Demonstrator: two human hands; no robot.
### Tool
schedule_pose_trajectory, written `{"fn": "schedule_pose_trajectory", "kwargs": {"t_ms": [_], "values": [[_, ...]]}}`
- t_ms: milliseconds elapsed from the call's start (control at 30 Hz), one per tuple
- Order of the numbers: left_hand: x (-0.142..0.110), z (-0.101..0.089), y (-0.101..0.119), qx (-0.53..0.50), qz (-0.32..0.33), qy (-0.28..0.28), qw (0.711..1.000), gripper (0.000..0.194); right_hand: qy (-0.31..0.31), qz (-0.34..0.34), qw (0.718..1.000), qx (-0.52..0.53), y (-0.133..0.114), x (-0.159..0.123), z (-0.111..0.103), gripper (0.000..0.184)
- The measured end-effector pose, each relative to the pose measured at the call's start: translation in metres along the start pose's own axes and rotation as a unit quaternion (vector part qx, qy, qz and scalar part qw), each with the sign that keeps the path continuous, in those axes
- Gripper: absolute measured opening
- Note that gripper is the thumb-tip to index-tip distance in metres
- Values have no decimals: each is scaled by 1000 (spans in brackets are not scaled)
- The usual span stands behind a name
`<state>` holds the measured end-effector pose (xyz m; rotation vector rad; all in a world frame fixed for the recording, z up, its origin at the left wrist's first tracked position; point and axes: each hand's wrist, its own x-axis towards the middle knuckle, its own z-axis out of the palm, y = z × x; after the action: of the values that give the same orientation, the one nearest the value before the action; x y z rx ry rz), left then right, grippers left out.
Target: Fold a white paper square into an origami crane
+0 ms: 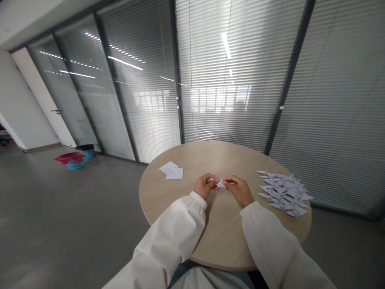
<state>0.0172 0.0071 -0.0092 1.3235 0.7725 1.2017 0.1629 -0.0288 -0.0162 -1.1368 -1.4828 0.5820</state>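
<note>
Presently, the small piece of paper [220,183] is between the two hands, slightly toward twelve o'clock from the middle of the bench [222,241]; whether it touches the surface cannot be told. The left hand [207,185] pinches its nine-o'clock end, thumb closed against fingers; the right hand [240,189] pinches its three-o'clock end likewise. Fold detail is too small to verify. Assessed risks: uneven pull between the two grips could tear the paper or set a crease askew; a slack pinch could let a fold spring back. At ten o'clock lie overlapping white sheets [174,173], which a draught could shift. Toward three o'clock sits a crowded pile of folded paper shapes [284,192], near the rim; the right sleeve [267,228], swung outward, could sweep pieces onto the floor [120,208].
</note>
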Motion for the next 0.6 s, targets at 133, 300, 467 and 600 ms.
{"fn": "schedule_pose_trajectory", "kwargs": {"t_ms": [133,300,467,600], "values": [[0,0,-1,-3,7,-4,1000,37,1,15,1000,-9,-1,0,0,25],[2,0,-4,4,12,-8,1000,37,12,11,1000,-17,-1,0,0,24],[2,0,-3,0,4,-22,1000,37,37,13,999,-28,-1,0,1,25],[0,-1,-1,18,-2,-50,999,38,56,-9,997,-43,-3,0,1,25]]}}
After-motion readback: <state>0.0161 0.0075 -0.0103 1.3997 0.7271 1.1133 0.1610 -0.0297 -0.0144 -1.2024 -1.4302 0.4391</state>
